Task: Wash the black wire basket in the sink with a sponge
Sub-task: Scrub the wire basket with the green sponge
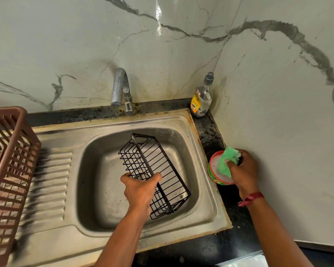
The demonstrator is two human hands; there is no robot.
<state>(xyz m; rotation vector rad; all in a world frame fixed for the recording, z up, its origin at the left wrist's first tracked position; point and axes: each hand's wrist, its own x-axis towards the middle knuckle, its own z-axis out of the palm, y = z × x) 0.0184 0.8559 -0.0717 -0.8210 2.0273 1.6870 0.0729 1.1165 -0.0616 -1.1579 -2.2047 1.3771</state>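
Fingers of my left hand (139, 191) curl round the black wire basket (144, 158) rim at frame centre; right hand (243, 170) pinches the sponge (227, 160). I judge the basket light, stiff.

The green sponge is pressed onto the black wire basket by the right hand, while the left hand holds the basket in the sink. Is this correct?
No. In the head view the right hand presses the green sponge into the round tub beside the sink, not onto the black wire basket. The left hand does hold the basket in the sink.
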